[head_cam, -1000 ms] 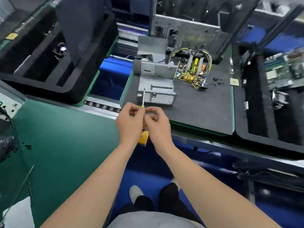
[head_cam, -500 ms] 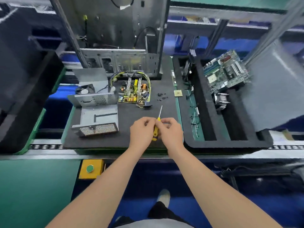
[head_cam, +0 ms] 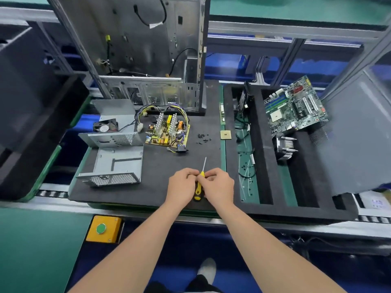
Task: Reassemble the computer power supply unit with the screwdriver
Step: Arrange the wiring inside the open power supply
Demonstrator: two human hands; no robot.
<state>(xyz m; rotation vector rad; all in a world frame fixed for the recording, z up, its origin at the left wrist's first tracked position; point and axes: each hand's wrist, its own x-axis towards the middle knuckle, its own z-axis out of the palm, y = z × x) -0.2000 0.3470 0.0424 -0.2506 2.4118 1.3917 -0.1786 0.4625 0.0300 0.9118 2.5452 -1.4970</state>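
Note:
Both hands hold a yellow-and-black screwdriver (head_cam: 198, 187) over the near edge of the black foam mat (head_cam: 160, 166). My left hand (head_cam: 182, 185) and my right hand (head_cam: 219, 185) pinch its handle near the top, and the thin shaft points away from me. The open metal power supply case (head_cam: 118, 161) lies at the mat's left, its lid with a fan (head_cam: 105, 126) behind it. The power supply circuit board (head_cam: 167, 132) with coloured wires sits in the middle. Several small black screws (head_cam: 204, 138) lie to the board's right.
An open computer tower case (head_cam: 148, 60) stands behind the mat. A black foam tray (head_cam: 264, 166) on the right holds a motherboard (head_cam: 294, 106), a heatsink (head_cam: 285, 148) and cables. A yellow box with a green button (head_cam: 103, 229) sits at the front edge.
My view has swung right and up, so the mat now lies straight ahead. Both hands keep their hold on the screwdriver and have come over the mat's near edge.

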